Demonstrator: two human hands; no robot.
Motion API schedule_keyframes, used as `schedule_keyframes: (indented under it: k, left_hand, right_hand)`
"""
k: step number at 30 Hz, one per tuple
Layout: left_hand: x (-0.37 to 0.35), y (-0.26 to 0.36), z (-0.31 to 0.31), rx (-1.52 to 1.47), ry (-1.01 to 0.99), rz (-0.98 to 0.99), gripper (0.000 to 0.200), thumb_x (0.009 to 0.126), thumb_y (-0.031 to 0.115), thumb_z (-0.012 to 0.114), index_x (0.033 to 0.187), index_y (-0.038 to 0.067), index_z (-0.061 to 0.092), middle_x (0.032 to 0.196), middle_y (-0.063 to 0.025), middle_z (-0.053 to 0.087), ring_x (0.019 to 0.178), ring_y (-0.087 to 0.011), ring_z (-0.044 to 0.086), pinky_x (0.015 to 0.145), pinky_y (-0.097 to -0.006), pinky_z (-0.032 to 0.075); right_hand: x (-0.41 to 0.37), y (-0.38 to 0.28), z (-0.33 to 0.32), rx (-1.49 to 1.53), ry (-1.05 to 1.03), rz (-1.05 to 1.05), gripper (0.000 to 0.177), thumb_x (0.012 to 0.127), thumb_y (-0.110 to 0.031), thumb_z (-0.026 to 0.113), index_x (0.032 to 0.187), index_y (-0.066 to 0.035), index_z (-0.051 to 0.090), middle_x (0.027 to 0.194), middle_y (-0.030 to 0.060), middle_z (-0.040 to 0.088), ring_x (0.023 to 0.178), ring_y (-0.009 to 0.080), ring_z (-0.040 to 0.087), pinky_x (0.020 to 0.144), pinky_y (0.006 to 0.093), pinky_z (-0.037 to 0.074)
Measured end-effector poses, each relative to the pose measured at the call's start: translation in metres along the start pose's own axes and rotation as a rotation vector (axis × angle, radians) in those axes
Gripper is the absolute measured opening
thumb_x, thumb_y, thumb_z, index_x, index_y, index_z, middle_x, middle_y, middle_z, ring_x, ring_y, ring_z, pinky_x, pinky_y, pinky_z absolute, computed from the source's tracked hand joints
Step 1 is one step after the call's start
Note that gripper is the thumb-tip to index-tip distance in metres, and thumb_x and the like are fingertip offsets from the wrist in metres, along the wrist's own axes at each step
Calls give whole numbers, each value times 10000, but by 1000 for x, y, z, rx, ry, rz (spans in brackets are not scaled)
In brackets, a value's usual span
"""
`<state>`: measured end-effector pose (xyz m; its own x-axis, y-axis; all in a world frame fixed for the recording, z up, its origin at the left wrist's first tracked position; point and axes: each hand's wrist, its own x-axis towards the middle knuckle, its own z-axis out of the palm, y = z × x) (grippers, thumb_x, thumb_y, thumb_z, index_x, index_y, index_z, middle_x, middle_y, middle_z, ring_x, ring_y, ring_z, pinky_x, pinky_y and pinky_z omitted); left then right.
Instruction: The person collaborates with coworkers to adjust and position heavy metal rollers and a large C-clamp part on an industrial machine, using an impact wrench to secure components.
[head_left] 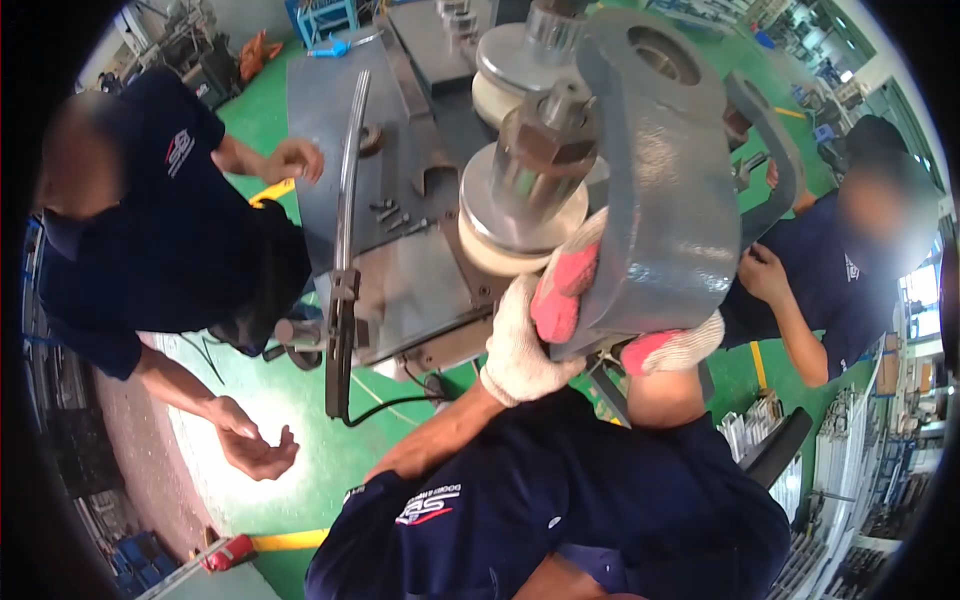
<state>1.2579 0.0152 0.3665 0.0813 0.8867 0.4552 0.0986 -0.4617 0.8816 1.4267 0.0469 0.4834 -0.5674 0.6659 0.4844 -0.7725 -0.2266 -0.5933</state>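
My left hand (535,340), in a white glove with pink-coated fingers, grips the near left edge of a large grey painted metal housing (680,210). My right hand (682,345), gloved the same way, holds the housing at its lower right edge. A round hole shows in the housing's far end. Just left of it stands a metal shaft with a hex nut (548,150), rising from a flanged wheel (525,205). A second flanged wheel (510,60) sits behind. Whether the housing rests on anything is hidden from me.
A metal workbench (400,300) carries loose bolts (390,215) and a long flat bar (405,90). An upright bar-like tool (345,280) with a black cable stands left. One co-worker (170,230) is at left; another (830,250) at right is near a grey curved plate (780,160).
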Motion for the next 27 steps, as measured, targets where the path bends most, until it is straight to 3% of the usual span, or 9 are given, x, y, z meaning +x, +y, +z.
schedule_keyframes:
  k: [3, 7, 11, 16, 21, 24, 27]
  left_hand:
    - [-7, -12, 4, 38, -31, 66, 791, 564, 174, 906, 1275, 25, 592, 1122, -178, 592, 1040, -429, 597, 929, -505, 496]
    - [-18, -22, 3, 130, -121, 212, 813, 681, 256, 847, 1411, 16, 579, 1235, -195, 624, 1051, -427, 595, 957, -531, 474]
    - [-51, -54, -4, 43, -280, 64, 841, 803, 336, 785, 1526, -6, 526, 1445, -201, 628, 1246, -427, 583, 1062, -530, 444]
    - [-80, -68, -30, -5, -361, -79, 698, 832, 256, 782, 1447, 6, 565, 1375, -194, 648, 1204, -400, 616, 1028, -498, 480]
    - [-78, -45, -32, 39, -280, -109, 558, 862, 175, 778, 1368, 18, 603, 1305, -188, 667, 1162, -373, 649, 994, -465, 516]
    - [-73, -22, -50, 68, -203, -92, 477, 880, 127, 776, 1321, 25, 626, 1263, -184, 679, 1137, -356, 669, 974, -446, 537]
    - [-77, -4, -72, -18, -118, 69, 410, 880, 94, 790, 1254, 19, 640, 1205, -187, 678, 1093, -351, 679, 949, -439, 552]
  right_hand:
    - [-15, 2, 6, 19, 0, 6, 680, 978, -389, 658, 1487, 44, 533, 1310, 230, 674, 1164, 339, 682, 989, 490, 566]
    - [-24, 8, 21, 43, 1, 12, 700, 993, -431, 624, 1496, 45, 525, 1336, 246, 663, 1184, 361, 679, 997, 510, 568]
    - [-7, 17, 37, 95, -13, 4, 723, 1008, -474, 591, 1506, 46, 518, 1362, 262, 652, 1205, 383, 677, 1004, 529, 570]
    - [26, 31, 65, 205, -31, 5, 756, 1026, -527, 548, 1517, 47, 509, 1395, 282, 639, 1231, 410, 673, 1013, 552, 573]
    - [66, 48, 111, 354, 6, -19, 793, 1045, -580, 506, 1529, 48, 499, 1428, 302, 625, 1257, 437, 670, 1022, 576, 576]
    - [85, 58, 136, 401, 59, -68, 817, 1056, -612, 481, 1536, 49, 494, 1448, 314, 617, 1272, 453, 667, 1028, 591, 578]
    - [83, 68, 149, 351, 90, -120, 814, 1055, -606, 484, 1528, 56, 499, 1452, 324, 605, 1275, 472, 657, 1011, 593, 582]
